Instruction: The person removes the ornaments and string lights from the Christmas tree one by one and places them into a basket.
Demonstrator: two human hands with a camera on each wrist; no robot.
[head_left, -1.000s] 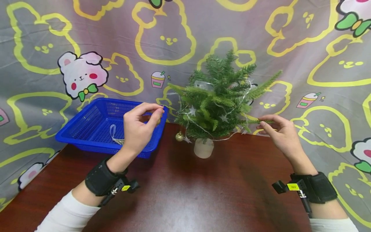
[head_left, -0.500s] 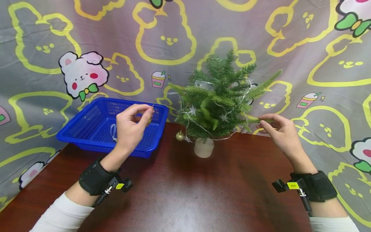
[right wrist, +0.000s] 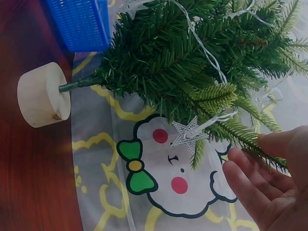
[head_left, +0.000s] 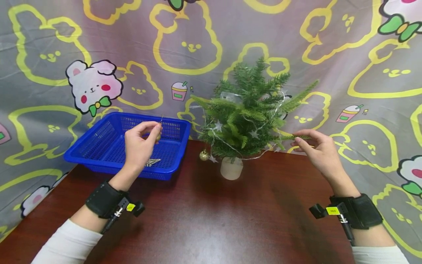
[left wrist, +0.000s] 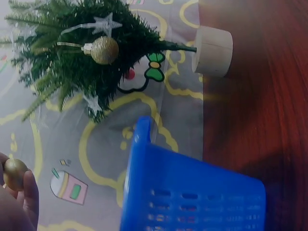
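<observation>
Over the blue basket (head_left: 95,163), my left hand (head_left: 140,143) pinches a small gold bauble (left wrist: 15,174) between thumb and fingers. A thin loop rises above its fingertips in the head view. My right hand (head_left: 319,149) pinches the tip of a low branch (right wrist: 248,138) at the right side of a small artificial Christmas tree (head_left: 247,106). The tree stands upright on a round pale wooden base (head_left: 232,169). Another gold bauble (head_left: 204,155) hangs from its lower left. Clear star lights (head_left: 254,134) on a wire wind around the branches.
Several small gold-toned pieces (head_left: 153,162) lie inside the basket, partly behind my left wrist. The basket stands left of the tree on a dark red-brown table (head_left: 211,220). A grey cartoon-print cloth (head_left: 204,88) hangs right behind both.
My left hand has moved left, away from the tree and farther over the basket, with the bauble in its fingers. The right hand has stayed on the branch.
</observation>
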